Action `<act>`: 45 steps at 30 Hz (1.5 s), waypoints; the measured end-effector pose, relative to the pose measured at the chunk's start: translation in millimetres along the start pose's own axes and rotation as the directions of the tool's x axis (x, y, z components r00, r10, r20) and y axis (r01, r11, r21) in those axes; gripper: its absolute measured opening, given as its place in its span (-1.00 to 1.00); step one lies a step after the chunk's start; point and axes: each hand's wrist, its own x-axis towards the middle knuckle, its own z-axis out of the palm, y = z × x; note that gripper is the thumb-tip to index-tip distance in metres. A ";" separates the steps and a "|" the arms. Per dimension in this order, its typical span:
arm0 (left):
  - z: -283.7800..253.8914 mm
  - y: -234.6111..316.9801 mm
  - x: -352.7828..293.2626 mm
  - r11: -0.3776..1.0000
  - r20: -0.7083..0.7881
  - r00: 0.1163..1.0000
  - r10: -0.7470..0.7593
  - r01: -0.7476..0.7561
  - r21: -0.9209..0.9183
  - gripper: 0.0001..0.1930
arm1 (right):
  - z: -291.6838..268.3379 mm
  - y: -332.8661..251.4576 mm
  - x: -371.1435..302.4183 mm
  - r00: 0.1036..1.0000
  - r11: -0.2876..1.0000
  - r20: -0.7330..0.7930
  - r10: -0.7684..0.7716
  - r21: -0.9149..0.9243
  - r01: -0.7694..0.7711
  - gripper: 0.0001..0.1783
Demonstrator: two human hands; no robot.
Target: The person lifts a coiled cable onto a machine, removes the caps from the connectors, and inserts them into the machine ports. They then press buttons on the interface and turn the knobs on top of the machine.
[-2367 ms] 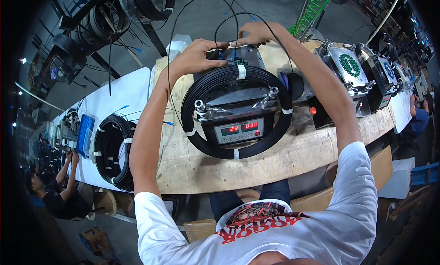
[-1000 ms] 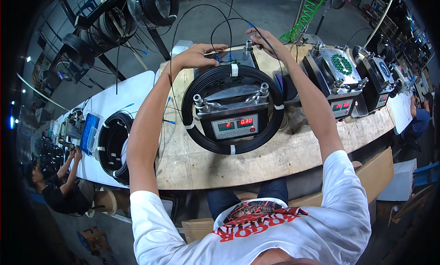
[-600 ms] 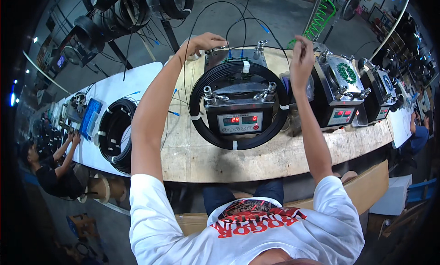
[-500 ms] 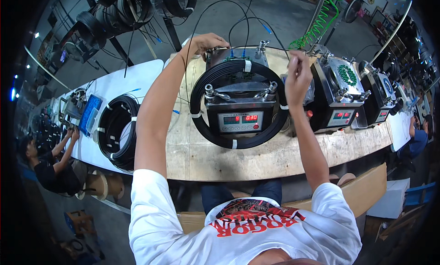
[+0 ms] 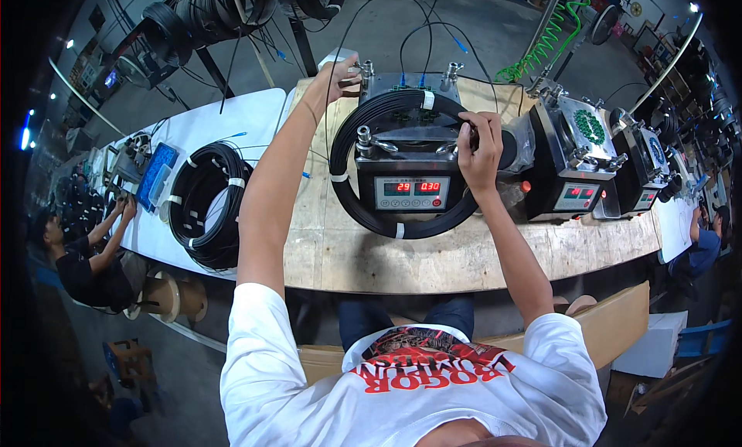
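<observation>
A black cable coil (image 5: 340, 188), bound with white tape, stands around the front of a boxy metal machine (image 5: 386, 172) with a lit red display. Blue-tipped connectors (image 5: 403, 82) of thin black cables go into the machine's top. At its far left corner, my left hand (image 5: 338, 80) is beside an upright metal clamp post (image 5: 367, 74), fingers loosely bent and apart. My right hand (image 5: 482, 149) has its thumb and fingers closed at the front right clamp knob, which they hide. The front left clamp knob (image 5: 364, 134) shows inside the coil.
Another black cable coil (image 5: 205, 203) lies on the white tabletop at left. Two similar machines, the nearer one (image 5: 576, 153) with a green ring on top, stand at right. A bottle with a red cap (image 5: 525, 186) is beside mine. One co-worker (image 5: 85, 250) sits at far left, another (image 5: 705, 238) at far right.
My right hand has come down and inward from the cable beyond the coil to the front right knob. My left hand has drawn off the far left post. The display's digits have changed.
</observation>
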 end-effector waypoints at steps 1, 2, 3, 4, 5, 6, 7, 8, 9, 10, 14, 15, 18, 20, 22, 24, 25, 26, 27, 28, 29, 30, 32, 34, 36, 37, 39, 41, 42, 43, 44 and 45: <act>4.6 -1.8 -3.3 0.997 -0.077 0.997 0.032 -0.026 0.070 -0.77 | 0.1 0.5 -1.0 1.000 1.000 0.002 -0.001 0.000 0.001 -0.81; -3.1 -0.1 -8.7 0.989 -0.168 0.983 0.077 -0.054 0.139 -0.75 | 5.1 -2.3 -0.9 0.999 0.999 -0.013 -0.034 -0.005 0.034 -0.80; -25.3 -8.2 11.4 0.981 -0.122 0.982 0.144 -0.125 0.150 -0.68 | 9.9 -5.7 -0.5 0.997 0.998 -0.029 -0.066 -0.010 0.065 -0.79; -23.8 -10.0 12.9 0.981 -0.114 0.983 0.144 -0.126 0.149 -0.68 | 8.5 -3.8 -1.1 0.997 0.998 -0.031 -0.067 -0.017 0.066 -0.79; -22.9 -13.5 13.3 0.977 0.003 0.977 0.212 -0.212 -0.008 -0.66 | 7.0 -2.6 -2.3 0.998 0.999 -0.035 -0.046 -0.013 0.046 -0.78; -22.7 -18.2 12.9 0.946 0.106 0.950 0.293 -0.272 -0.174 -0.63 | 5.9 -1.6 -2.3 0.999 1.000 -0.039 -0.026 -0.008 0.026 -0.77; -16.6 -15.6 -4.7 0.935 0.107 0.961 0.255 -0.217 -0.281 -0.61 | 5.6 -1.4 -2.1 0.999 1.000 -0.038 -0.025 -0.009 0.025 -0.77; -17.5 -18.5 2.0 0.935 0.107 0.961 0.254 -0.216 -0.281 -0.61 | 4.9 -0.5 -0.9 0.997 0.998 -0.044 -0.062 -0.022 0.061 -0.76; -17.9 -21.2 9.5 0.935 0.081 0.960 0.267 -0.237 -0.263 -0.60 | 4.3 0.0 -0.3 0.994 0.995 -0.049 -0.099 -0.034 0.097 -0.75; -15.8 -21.7 8.2 0.934 0.054 0.959 0.279 -0.258 -0.246 -0.59 | 3.6 -0.4 -0.1 0.994 0.995 -0.047 -0.098 -0.033 0.097 -0.75; -6.2 -29.0 10.4 0.930 -0.032 0.937 0.348 -0.349 -0.115 -0.64 | 3.0 -1.6 -0.2 0.994 0.995 -0.044 -0.097 -0.028 0.096 -0.74; -8.8 -28.6 11.9 0.936 -0.021 0.945 0.328 -0.327 -0.132 -0.66 | 3.4 -1.8 -0.2 0.993 0.994 -0.047 -0.104 -0.030 0.102 -0.74; -17.7 -38.3 20.4 0.890 0.063 0.928 0.367 -0.331 -0.314 -0.67 | 3.3 -3.8 -0.3 0.995 0.996 -0.037 -0.093 -0.018 0.093 -0.74; -19.4 -36.8 21.5 0.897 0.072 0.933 0.353 -0.315 -0.309 -0.69 | 2.4 -4.4 0.0 0.995 0.995 -0.031 -0.095 -0.020 0.094 -0.74; -22.4 -35.5 16.8 0.905 0.079 0.939 0.336 -0.298 -0.302 -0.71 | 2.4 -4.0 0.7 0.995 0.995 -0.024 -0.094 -0.020 0.093 -0.74; -30.6 -31.4 5.6 0.862 0.171 0.896 0.410 -0.319 -0.394 -0.74 | 3.6 -3.5 0.8 0.993 0.993 -0.021 -0.115 -0.020 0.115 -0.74; -46.2 -25.5 -1.0 0.859 0.115 0.892 0.437 -0.376 -0.347 -0.77 | 6.2 -10.9 0.7 0.998 0.997 -0.021 -0.066 0.026 0.067 -0.77; -37.9 -22.1 -19.0 0.839 0.106 0.877 0.469 -0.406 -0.361 -0.77 | 1.8 -3.4 -1.5 0.998 0.999 -0.021 -0.054 0.004 0.054 -0.77; -23.0 -15.9 -42.6 0.765 -0.080 0.818 0.570 -0.564 -0.312 -0.77 | -2.9 0.4 -1.1 0.997 0.998 -0.037 -0.065 -0.001 0.065 -0.77; -14.7 -16.1 -67.5 0.670 -0.264 0.706 0.657 -0.708 -0.225 -0.76 | -2.8 1.9 -3.5 0.995 0.997 -0.051 -0.083 0.005 0.083 -0.77; -10.9 -24.8 -92.9 0.673 -0.265 0.708 0.655 -0.705 -0.221 -0.76 | -4.8 3.9 -7.5 0.996 0.996 -0.034 -0.086 -0.016 0.085 -0.75; -8.2 -36.9 -120.4 0.538 -0.352 0.494 0.795 -0.842 0.033 -0.73 | -4.5 1.8 -11.1 0.996 0.997 -0.032 -0.082 -0.009 0.081 -0.75; 3.3 -67.7 -163.5 0.365 -0.367 0.246 0.897 -0.880 0.303 -0.70 | -5.2 -2.4 -18.7 0.990 0.992 -0.091 -0.111 -0.067 0.105 -0.74; 23.3 -94.8 -188.3 0.021 0.037 0.059 0.998 -0.769 0.638 -0.77 | -7.5 1.7 -29.5 0.994 0.994 -0.074 -0.083 -0.071 0.078 -0.72; 33.4 -112.8 -196.7 -0.067 0.175 0.085 0.981 -0.699 0.712 -0.75 | -6.6 8.9 -31.9 0.987 0.992 -0.108 -0.122 -0.037 0.119 -0.68; 36.8 -118.1 -200.0 -0.163 0.304 0.126 0.944 -0.625 0.763 -0.73 | -5.7 10.2 -29.7 0.985 0.991 -0.105 -0.134 -0.010 0.133 -0.62; 41.2 -123.6 -204.2 -0.217 0.369 0.153 0.917 -0.584 0.782 -0.69 | -6.6 10.4 -28.8 0.990 0.994 -0.093 -0.108 0.023 0.110 -0.60; 41.5 -127.2 -199.7 -0.245 0.389 0.155 0.908 -0.557 0.793 -0.65 | -7.0 13.0 -26.3 0.993 0.993 -0.071 -0.094 0.063 0.098 -0.56; 41.6 -129.2 -197.6 -0.247 0.391 0.154 0.907 -0.558 0.792 -0.65 | -7.8 14.9 -25.4 0.993 0.993 -0.073 -0.093 0.062 0.098 -0.56; 41.6 -130.9 -195.7 -0.219 0.369 0.146 0.918 -0.588 0.779 -0.68 | -8.1 16.6 -24.1 0.993 0.992 -0.063 -0.098 0.074 0.103 -0.57; 41.3 -132.8 -194.0 -0.191 0.346 0.140 0.928 -0.617 0.763 -0.71 | -7.9 17.7 -23.7 0.993 0.990 -0.053 -0.104 0.086 0.108 -0.58; 39.8 -135.1 -192.0 -0.192 0.345 0.139 0.928 -0.616 0.764 -0.71 | -7.3 18.0 -25.2 0.993 0.990 -0.054 -0.105 0.088 0.109 -0.58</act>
